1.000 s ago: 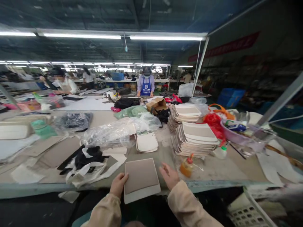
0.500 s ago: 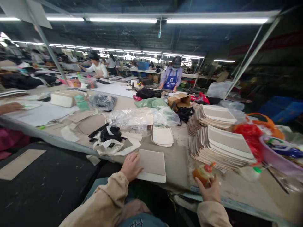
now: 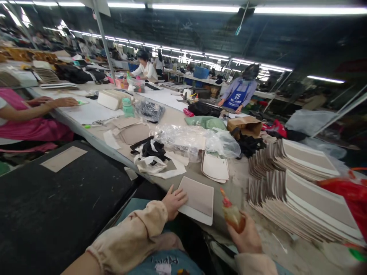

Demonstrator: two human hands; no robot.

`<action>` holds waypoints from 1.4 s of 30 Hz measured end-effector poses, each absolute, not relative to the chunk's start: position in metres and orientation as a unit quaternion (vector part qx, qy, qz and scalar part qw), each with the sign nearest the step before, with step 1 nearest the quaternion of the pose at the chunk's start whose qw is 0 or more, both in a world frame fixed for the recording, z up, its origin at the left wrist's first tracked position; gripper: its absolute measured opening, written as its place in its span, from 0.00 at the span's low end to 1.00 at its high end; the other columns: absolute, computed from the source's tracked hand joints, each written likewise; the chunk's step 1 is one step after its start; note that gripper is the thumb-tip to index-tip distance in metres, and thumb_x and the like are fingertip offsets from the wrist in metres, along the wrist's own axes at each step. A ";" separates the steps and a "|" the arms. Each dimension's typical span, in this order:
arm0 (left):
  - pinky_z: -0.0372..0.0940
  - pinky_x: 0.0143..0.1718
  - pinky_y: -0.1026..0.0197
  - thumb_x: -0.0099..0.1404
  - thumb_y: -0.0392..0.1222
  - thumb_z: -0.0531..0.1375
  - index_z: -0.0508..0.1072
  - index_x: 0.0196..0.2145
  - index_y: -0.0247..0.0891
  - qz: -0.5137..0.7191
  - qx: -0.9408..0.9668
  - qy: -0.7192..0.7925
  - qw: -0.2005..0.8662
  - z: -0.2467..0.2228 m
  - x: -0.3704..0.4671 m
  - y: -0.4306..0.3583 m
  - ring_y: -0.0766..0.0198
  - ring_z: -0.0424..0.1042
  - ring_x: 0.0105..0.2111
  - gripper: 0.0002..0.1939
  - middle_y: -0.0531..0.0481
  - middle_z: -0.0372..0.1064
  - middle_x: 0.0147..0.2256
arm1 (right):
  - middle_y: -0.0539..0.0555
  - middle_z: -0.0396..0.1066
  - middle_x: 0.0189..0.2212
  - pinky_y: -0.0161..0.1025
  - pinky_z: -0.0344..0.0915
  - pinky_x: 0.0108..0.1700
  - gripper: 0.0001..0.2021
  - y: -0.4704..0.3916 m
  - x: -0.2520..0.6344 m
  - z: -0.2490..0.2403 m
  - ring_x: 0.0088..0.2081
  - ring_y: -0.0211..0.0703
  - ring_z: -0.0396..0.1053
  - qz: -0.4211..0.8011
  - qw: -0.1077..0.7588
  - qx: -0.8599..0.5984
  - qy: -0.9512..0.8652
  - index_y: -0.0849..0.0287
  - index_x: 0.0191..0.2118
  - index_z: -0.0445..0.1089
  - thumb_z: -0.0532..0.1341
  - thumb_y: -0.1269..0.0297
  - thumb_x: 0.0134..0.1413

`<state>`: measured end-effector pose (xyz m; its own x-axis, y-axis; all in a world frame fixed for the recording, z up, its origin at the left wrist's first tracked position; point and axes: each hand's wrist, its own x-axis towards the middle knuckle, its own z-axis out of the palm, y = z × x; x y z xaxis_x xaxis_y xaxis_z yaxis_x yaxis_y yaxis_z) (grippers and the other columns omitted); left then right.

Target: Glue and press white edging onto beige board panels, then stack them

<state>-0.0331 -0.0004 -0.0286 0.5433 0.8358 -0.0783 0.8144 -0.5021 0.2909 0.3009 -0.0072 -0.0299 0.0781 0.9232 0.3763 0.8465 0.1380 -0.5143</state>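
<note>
My left hand (image 3: 173,201) rests flat on the near left corner of a beige panel with a white border (image 3: 198,198), which lies at the table's front edge. My right hand (image 3: 247,237) grips a small amber glue bottle with a red nozzle (image 3: 231,214), held tilted just right of the panel, nozzle up and toward it. Both sleeves are beige. To the right, two tall stacks of similar panels (image 3: 304,198) stand close by.
A small pile of white cut pieces (image 3: 215,168), crumpled clear plastic (image 3: 186,139) and black-and-white scraps (image 3: 150,152) lie beyond the panel. A cardboard box (image 3: 245,125) sits farther back. A person in pink (image 3: 31,118) works at left; others stand across the table.
The view swung left. My right hand picked up the glue bottle from the table and brought it beside the panel. My left hand stayed on the panel.
</note>
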 end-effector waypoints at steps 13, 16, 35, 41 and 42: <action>0.43 0.57 0.34 0.48 0.38 0.58 0.56 0.59 0.42 0.076 0.862 0.477 0.157 -0.031 -0.035 -0.001 0.45 0.48 0.60 0.38 0.43 0.54 0.59 | 0.54 0.59 0.34 0.38 0.64 0.36 0.22 0.043 0.186 0.001 0.34 0.44 0.64 0.004 0.155 -0.526 -0.836 0.55 0.54 0.66 0.58 0.67 0.50; 0.43 0.57 0.35 0.49 0.38 0.58 0.57 0.58 0.42 0.081 0.857 0.486 0.154 -0.032 -0.033 -0.001 0.44 0.49 0.60 0.37 0.43 0.56 0.58 | 0.54 0.59 0.34 0.36 0.62 0.36 0.22 0.049 0.179 0.007 0.33 0.43 0.62 -0.003 0.116 -0.526 -0.843 0.55 0.54 0.66 0.59 0.67 0.51; 0.40 0.58 0.34 0.49 0.39 0.58 0.58 0.58 0.43 0.088 0.847 0.497 0.167 -0.037 -0.030 -0.001 0.44 0.47 0.60 0.36 0.44 0.54 0.59 | 0.53 0.60 0.30 0.35 0.56 0.29 0.22 0.044 0.186 0.039 0.29 0.43 0.64 -0.019 0.003 -0.610 -0.792 0.48 0.48 0.70 0.64 0.72 0.46; 0.39 0.59 0.35 0.49 0.40 0.58 0.60 0.57 0.42 0.091 0.845 0.500 0.164 -0.041 -0.030 -0.001 0.44 0.47 0.60 0.35 0.44 0.54 0.59 | 0.53 0.61 0.30 0.37 0.58 0.28 0.20 0.034 0.242 0.034 0.29 0.44 0.64 -0.067 0.020 -0.627 -0.776 0.51 0.47 0.71 0.63 0.70 0.46; 0.39 0.59 0.35 0.49 0.39 0.58 0.60 0.57 0.42 0.092 0.845 0.500 0.164 -0.041 -0.030 -0.001 0.44 0.47 0.60 0.36 0.44 0.54 0.59 | 0.53 0.61 0.30 0.37 0.58 0.28 0.19 0.032 0.250 0.034 0.28 0.43 0.64 -0.078 0.021 -0.633 -0.770 0.51 0.47 0.72 0.63 0.69 0.45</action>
